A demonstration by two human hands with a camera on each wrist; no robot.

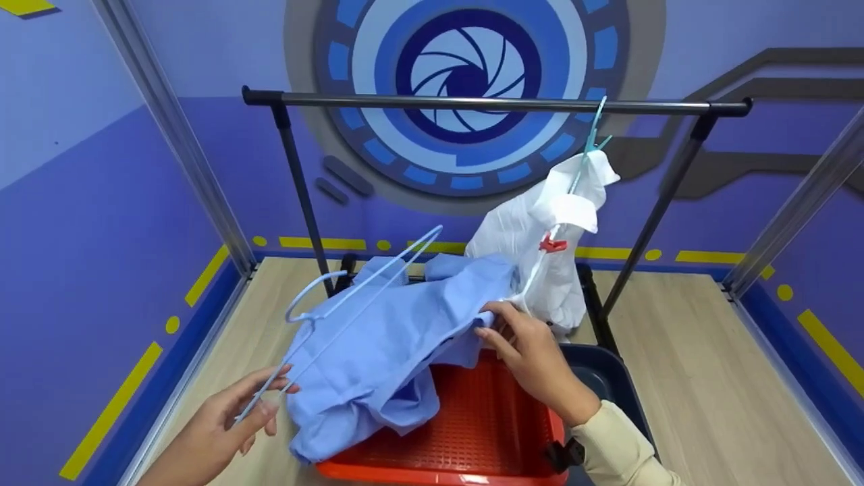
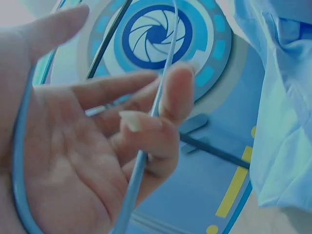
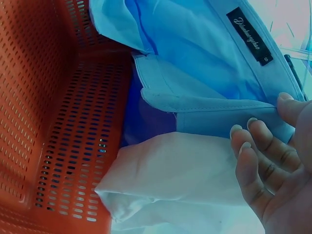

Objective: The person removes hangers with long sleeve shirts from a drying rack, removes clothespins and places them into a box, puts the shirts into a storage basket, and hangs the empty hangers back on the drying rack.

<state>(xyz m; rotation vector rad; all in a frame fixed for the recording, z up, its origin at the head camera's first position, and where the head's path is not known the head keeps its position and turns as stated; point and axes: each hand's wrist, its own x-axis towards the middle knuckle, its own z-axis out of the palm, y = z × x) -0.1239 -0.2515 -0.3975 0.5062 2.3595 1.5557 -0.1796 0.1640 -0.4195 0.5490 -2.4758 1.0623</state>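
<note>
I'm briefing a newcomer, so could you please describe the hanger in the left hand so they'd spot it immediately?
Find the dark rail and look below its left end to the left hand. The pale blue hanger is held there. Unlike the other hanger, it is bare and off the rail.

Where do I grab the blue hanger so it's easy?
Probably hold the blue hanger by its hook, coming from the left: it curves out away from the blue shirt, while the long straight sides cross in front of the cloth.
</note>
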